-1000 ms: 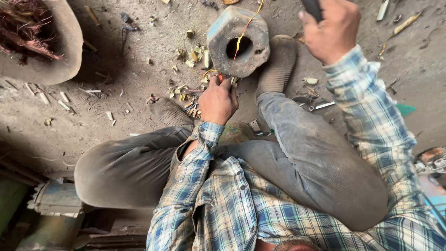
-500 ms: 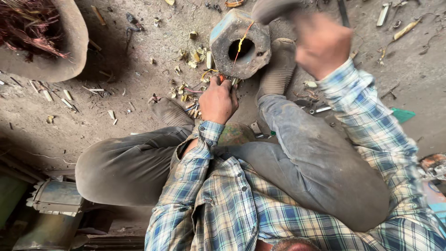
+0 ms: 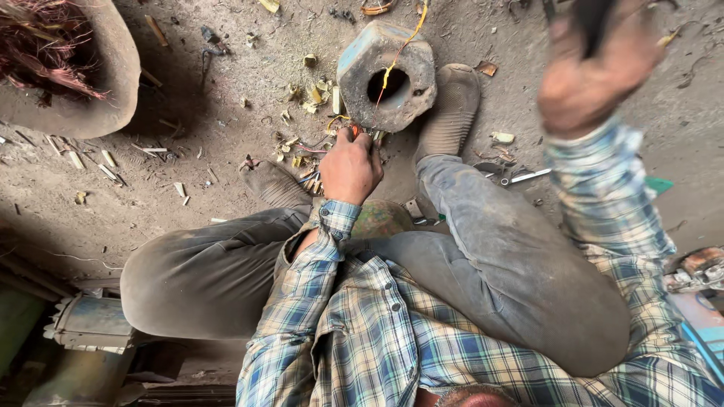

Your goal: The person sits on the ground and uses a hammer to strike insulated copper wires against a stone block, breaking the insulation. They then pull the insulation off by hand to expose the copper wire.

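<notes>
Left hand (image 3: 349,167) pinches thin wires just below a chunky, hollow metal block (image 3: 386,75); blurred right hand (image 3: 592,71), raised right of it, fists a dark handle (image 3: 592,19).

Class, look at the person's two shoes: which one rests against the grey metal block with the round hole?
The shoe right of the block, pressed against its side. The other shoe lies apart, lower left, beside the left hand.

a wide, worn round basin (image 3: 113,83) sits at the upper left on the dusty earthen floor (image 3: 188,158), holding a tangle of reddish copper wire (image 3: 41,41). pale bits of cut scrap (image 3: 105,160) lie scattered near it. a grey metal casing (image 3: 87,324) lies at the lower left. a green flat piece (image 3: 658,185) lies at the right.
</notes>
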